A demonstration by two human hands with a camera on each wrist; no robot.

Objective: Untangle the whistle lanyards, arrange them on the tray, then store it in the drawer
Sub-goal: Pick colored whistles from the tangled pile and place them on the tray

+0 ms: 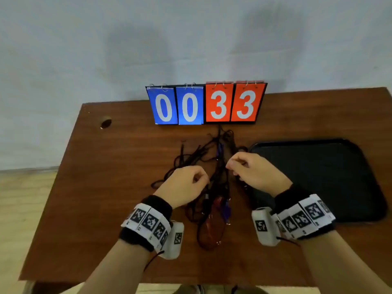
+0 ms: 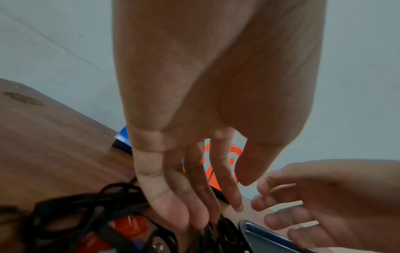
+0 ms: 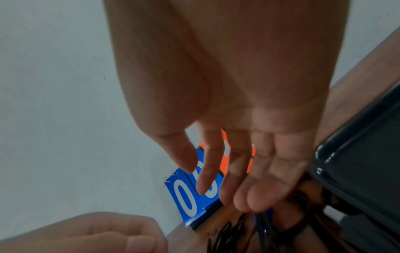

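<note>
A tangle of black lanyards lies in the middle of the brown table, with a red whistle and a blue whistle caught in it near the front. My left hand hovers over the left of the tangle; in the left wrist view its relaxed fingers reach down and touch the cords beside the red whistle. My right hand is close on the right, its fingertips resting on the cords. The black tray is bare, right of the tangle.
A flip scoreboard reading 00 and 33 stands at the table's back edge against the wall, just behind the lanyards. A round cable hole is at the back left. The tray's near corner almost touches the cords.
</note>
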